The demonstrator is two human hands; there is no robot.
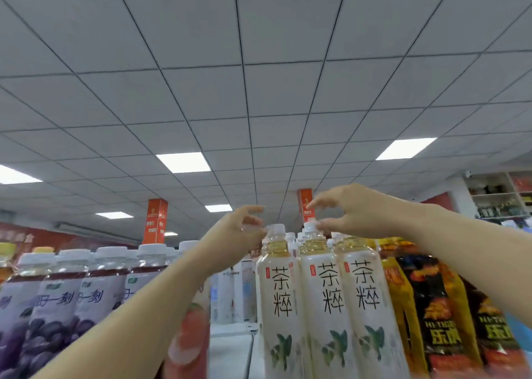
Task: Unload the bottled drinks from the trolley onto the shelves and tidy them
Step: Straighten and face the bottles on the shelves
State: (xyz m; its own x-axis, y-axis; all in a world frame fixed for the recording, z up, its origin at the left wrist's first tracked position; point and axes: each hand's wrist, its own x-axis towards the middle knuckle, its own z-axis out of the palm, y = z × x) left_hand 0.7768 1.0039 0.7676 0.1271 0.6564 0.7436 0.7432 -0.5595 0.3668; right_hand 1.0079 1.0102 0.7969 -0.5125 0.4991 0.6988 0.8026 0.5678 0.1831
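Tea bottles (331, 289) shelved upright; front three touching, labels facing near, more rows behind. Right hand (354, 211) arched over row, fingers spread, thumb touching middle cap (311, 226), gripping nothing; likely nudging that bottle into line. Left hand (239, 232) curled beside left bottle's cap; grip too blurred to tell. Grape bottles (57, 306) left, Hi-Tiger bottles (437, 306) right. Trolley out of view. Looks like tidying stage.

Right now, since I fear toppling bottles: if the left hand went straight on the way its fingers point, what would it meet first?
The left hand points right, at the white cap of the leftmost tea bottle. It would likely meet that cap first, as it is nearly touching it, though blur leaves depth unclear.
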